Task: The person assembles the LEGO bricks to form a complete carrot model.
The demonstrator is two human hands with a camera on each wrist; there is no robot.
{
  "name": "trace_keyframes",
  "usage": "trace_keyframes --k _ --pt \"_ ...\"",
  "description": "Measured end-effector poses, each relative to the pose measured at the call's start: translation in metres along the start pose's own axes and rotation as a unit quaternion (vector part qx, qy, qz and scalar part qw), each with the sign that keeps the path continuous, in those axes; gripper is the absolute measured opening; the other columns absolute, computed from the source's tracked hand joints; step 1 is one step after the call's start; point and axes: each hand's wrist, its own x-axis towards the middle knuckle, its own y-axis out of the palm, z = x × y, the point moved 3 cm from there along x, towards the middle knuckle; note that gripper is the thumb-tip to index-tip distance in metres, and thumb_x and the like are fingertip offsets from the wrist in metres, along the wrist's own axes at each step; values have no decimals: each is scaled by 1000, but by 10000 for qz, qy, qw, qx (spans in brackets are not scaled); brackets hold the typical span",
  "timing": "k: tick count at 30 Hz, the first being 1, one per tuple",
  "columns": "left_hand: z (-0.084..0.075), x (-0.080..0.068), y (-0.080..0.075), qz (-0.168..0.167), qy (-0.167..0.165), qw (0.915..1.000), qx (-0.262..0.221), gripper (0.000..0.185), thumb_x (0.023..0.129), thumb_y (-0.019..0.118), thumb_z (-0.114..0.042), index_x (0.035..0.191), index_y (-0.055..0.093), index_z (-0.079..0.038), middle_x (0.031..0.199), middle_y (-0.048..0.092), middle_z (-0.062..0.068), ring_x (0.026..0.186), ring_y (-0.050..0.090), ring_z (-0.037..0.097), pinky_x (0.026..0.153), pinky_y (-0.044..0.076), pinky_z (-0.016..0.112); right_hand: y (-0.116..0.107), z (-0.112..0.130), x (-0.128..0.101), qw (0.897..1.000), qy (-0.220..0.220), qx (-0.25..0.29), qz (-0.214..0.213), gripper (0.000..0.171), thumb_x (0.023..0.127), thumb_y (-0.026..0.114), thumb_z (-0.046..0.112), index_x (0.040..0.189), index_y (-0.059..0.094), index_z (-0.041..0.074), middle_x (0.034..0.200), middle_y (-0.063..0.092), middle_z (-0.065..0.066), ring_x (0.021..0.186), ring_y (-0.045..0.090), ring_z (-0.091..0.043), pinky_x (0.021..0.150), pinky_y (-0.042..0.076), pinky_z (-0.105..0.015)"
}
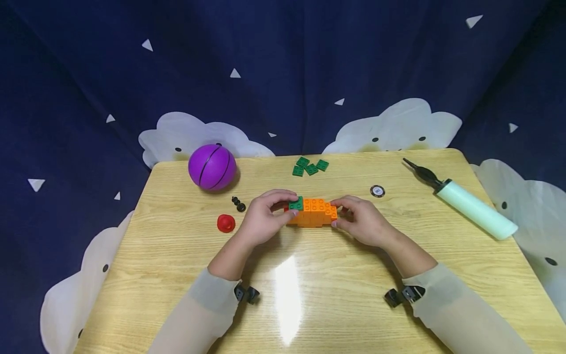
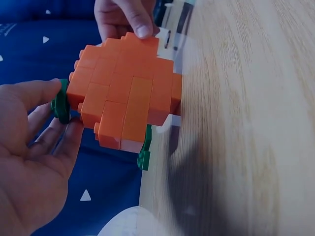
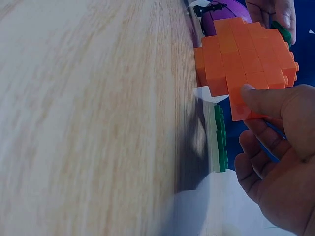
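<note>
A stepped block of joined orange toy bricks [image 1: 312, 216] stands upright on the table, its broad side well seen in the left wrist view. At its right end my right hand [image 1: 364, 221] pinches the orange block, thumb on the near face [image 3: 253, 93]. My left hand [image 1: 267, 216] holds a thin green brick [image 1: 296, 203] between thumb and fingers at the top left of the orange block. In the left wrist view this green brick [image 2: 61, 102] lies against the block's studded edge; whether it is joined on, I cannot tell.
Several loose green bricks [image 1: 311, 168] lie at the back. A purple ball [image 1: 212, 167], a black beaded piece [image 1: 239, 204] and a red hat-shaped piece [image 1: 226, 223] are to the left. Rightward are a poker chip [image 1: 378, 191] and a pale green hand pump [image 1: 477, 209].
</note>
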Motion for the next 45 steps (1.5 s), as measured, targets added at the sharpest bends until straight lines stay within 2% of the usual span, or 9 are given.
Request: trace_keyframes --k 5,11,16,22,30,34,40,45 --pt "-2 2 1 -110 92 9989 448 20 92 81 -15 112 76 -15 125 70 -5 106 66 13 99 54 31 0 0 1 10000 -34 -21 -66 46 92 81 14 135 66 9 126 67 -6 104 65 -28 87 56 -46" --pt "-1 3 1 -190 42 9979 621 19 91 82 -16 110 77 -18 119 71 -13 100 65 10 98 54 30 2 -1 1 9997 -182 -60 -116 45 92 80 13 135 66 8 127 67 -6 104 65 -29 88 56 -47" --pt "-2 2 2 -198 63 9976 667 19 92 82 -17 110 77 -18 117 71 -12 99 65 10 97 55 33 0 0 2 9998 -163 -72 -100 45 92 80 13 135 66 8 126 67 -6 104 65 -28 88 56 -47" --pt "-4 3 2 -205 140 9966 787 21 91 82 -18 111 78 -17 117 73 -10 98 66 11 94 57 45 0 1 2 9998 -176 -56 -73 45 92 80 13 134 66 8 125 67 -6 104 64 -28 87 56 -46" --pt "-7 5 2 -164 219 9945 1011 20 90 83 -17 110 79 -17 110 74 -10 93 65 10 93 57 40 1 -2 2 9997 -193 1 -114 45 92 80 11 134 66 7 126 68 -6 104 65 -28 88 56 -48" --pt "-6 6 0 -88 177 9937 1107 20 90 83 -18 110 78 -18 110 74 -10 99 67 11 95 56 41 1 -2 2 9999 -103 35 -65 45 92 80 12 134 66 8 126 68 -5 105 64 -27 89 55 -47" --pt "-1 9 -2 128 -92 9962 856 20 90 83 -22 108 76 -26 113 70 -14 114 60 12 98 54 50 1 -1 2 10000 -62 25 -23 46 92 80 14 135 66 9 127 67 -5 105 64 -26 89 56 -45" --pt "2 13 -5 313 -35 9972 672 22 90 83 -22 110 75 -26 113 70 -15 114 60 10 100 52 46 0 -2 3 10000 -62 -7 -26 46 91 81 13 135 66 10 126 68 -4 104 64 -26 87 55 -45"
